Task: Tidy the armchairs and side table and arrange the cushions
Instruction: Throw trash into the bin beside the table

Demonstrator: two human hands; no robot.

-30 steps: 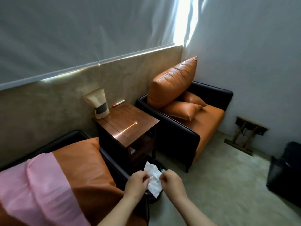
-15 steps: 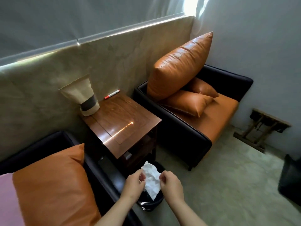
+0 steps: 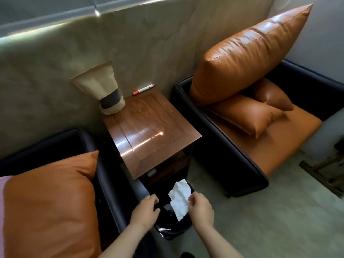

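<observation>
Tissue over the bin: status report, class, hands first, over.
Right hand pinches the white tissue; left hand loosely curled, off it. Tissue hangs above the black bin. Nothing between tissue and bin.

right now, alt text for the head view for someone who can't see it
The right hand pinches a crumpled white paper tissue over a black bag-lined waste bin; the left hand hovers beside it, empty. Behind stands a glossy brown wooden side table between two black armchairs holding orange leather cushions.

Lounge corner, armchairs (image 3: 260, 146), side table (image 3: 152, 131)
</observation>
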